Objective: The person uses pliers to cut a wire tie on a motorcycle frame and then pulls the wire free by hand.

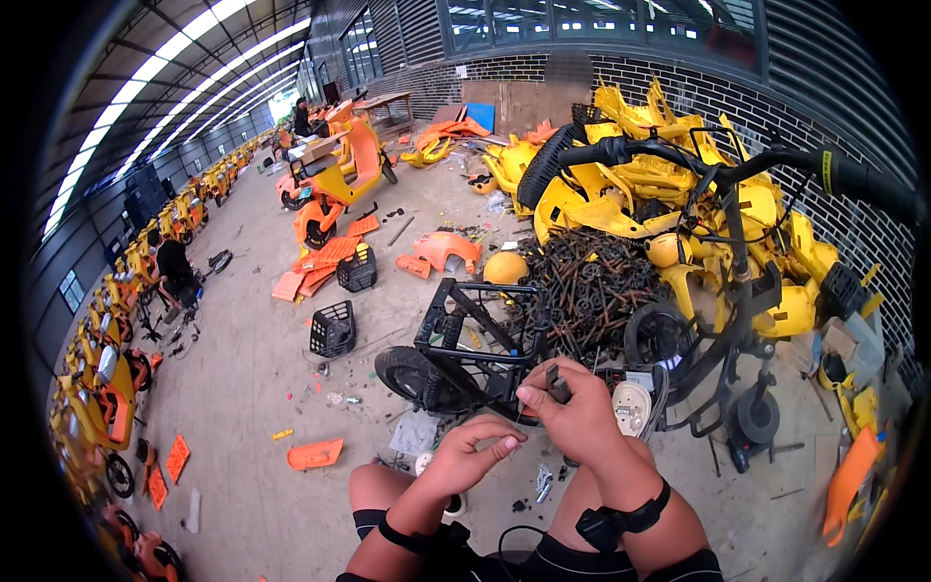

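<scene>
My right hand point(580, 412) is closed around a small dark block-shaped part point(558, 384), its end sticking up between thumb and fingers. Close beside it, my left hand point(470, 454) has thumb and fingers pinched together. Whatever they hold, if anything, is too small to make out. Just beyond both hands lies a stripped black scooter frame point(448, 361) with a black wheel point(411, 376) at its left end. Its metal tubes pass behind my fingers. A handlebar point(679, 157) on a steering column rises at the right.
A heap of rusty metal parts point(592, 301) and piled yellow body panels point(621, 189) stand ahead. Black baskets point(333, 330) and orange panels point(315, 453) lie on the floor. A power drill point(735, 466) is at the right. Scooters point(102, 388) line the left, where a person point(175, 267) crouches.
</scene>
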{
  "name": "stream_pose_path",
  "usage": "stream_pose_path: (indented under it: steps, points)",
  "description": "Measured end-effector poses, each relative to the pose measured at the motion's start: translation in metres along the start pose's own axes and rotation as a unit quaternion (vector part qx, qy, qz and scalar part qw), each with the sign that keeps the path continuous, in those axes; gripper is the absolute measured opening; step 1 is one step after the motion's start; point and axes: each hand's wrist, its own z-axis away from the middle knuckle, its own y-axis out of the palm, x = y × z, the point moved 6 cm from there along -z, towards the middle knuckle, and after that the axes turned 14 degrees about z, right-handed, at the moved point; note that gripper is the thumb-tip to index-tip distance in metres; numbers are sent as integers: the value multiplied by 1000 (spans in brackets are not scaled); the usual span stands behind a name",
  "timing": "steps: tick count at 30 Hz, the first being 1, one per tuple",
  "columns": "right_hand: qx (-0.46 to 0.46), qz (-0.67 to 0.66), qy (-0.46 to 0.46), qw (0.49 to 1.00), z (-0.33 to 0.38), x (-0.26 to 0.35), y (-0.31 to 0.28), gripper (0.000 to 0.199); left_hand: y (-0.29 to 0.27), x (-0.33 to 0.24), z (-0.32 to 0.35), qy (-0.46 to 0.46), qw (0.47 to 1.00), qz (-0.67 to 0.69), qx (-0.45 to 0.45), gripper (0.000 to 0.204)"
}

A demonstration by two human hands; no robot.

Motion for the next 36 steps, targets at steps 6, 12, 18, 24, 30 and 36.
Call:
stream_pose_path:
  steps: [6, 12, 18, 24, 30, 36]
  points:
    - [60, 55, 18, 997, 4, 19, 5, 12, -8, 22, 11, 10, 998, 3, -64, 11]
    - [50, 85, -22, 995, 3, 22, 10, 11, -15, 33, 17, 0, 993, 40, -111, 13]
    - [47, 80, -25, 995, 5, 23, 13, 11, -24, 37, 22, 4, 986, -1, -170, 12]
    - [54, 33, 47, 997, -3, 11, 17, 10, -25, 55, 20, -26, 966, 153, -208, 24]
    - [49, -23, 60, 997, -3, 2, 13, 11, -4, 38, 15, 19, 971, 197, -136, 20]
    - [53, -54, 60, 995, -6, 1, 11, 12, 0, 14, 26, -86, 974, 205, -50, 28]
